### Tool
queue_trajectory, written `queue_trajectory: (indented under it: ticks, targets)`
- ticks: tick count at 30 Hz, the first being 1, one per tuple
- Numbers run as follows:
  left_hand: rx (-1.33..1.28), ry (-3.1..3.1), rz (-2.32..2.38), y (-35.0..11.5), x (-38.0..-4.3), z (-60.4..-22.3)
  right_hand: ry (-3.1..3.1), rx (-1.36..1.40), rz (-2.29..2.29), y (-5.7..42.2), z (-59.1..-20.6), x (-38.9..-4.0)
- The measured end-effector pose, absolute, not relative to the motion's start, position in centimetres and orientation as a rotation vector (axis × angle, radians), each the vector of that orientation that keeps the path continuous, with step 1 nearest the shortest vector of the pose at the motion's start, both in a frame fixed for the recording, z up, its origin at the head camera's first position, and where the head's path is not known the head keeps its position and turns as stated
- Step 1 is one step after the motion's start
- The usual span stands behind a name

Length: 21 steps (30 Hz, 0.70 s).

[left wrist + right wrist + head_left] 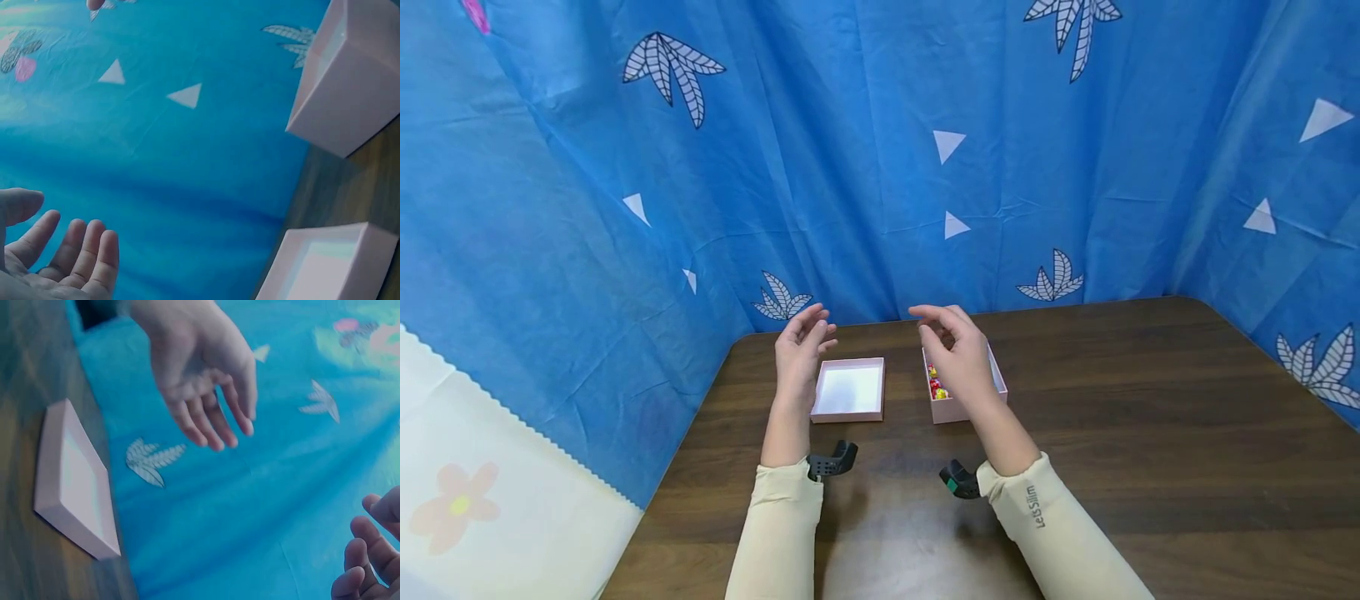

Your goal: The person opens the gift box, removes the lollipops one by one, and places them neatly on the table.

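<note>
My left hand [797, 357] is raised above the table near a shallow pink tray-like box part [847, 417], its fingers loosely bent and holding nothing. To the right, my right hand [957, 352] hovers over a deeper pink box [950, 412] and hides part of it. Inside that box lie small shiny red and yellow pieces [936, 385], too small to identify surely. Neither hand touches anything. In the left wrist view the deeper box [369, 81] shows at upper right. The right wrist view shows the shallow part [50, 462] at the left, lying on the table with its white inside facing up.
Both parts sit on a dark wooden table [1150, 417]. Behind it hangs a blue curtain [880, 167] with white leaves and triangles; a pale flowered cloth [512, 492] covers the left side. Black wrist devices [835, 461] are worn under both forearms.
</note>
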<state>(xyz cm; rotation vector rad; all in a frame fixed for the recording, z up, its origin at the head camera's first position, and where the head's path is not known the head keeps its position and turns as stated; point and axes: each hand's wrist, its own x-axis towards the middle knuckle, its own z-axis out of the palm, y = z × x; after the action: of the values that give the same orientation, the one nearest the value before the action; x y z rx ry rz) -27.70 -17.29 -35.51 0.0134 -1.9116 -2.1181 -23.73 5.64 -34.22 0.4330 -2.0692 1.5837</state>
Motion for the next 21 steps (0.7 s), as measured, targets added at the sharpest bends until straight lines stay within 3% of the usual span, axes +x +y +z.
queue_trajectory:
  ticks: [10, 21]
  targets:
    - [-0.087, -2.027, -2.149, -13.3, -27.8, -37.3, -2.113, 0.314, 1.634, 9.5, -34.3, -24.7]
    - [-0.091, -2.247, -2.193, -7.5, -28.0, -41.6, -2.149, 0.194, 1.640, 11.0, -35.0, -25.7]
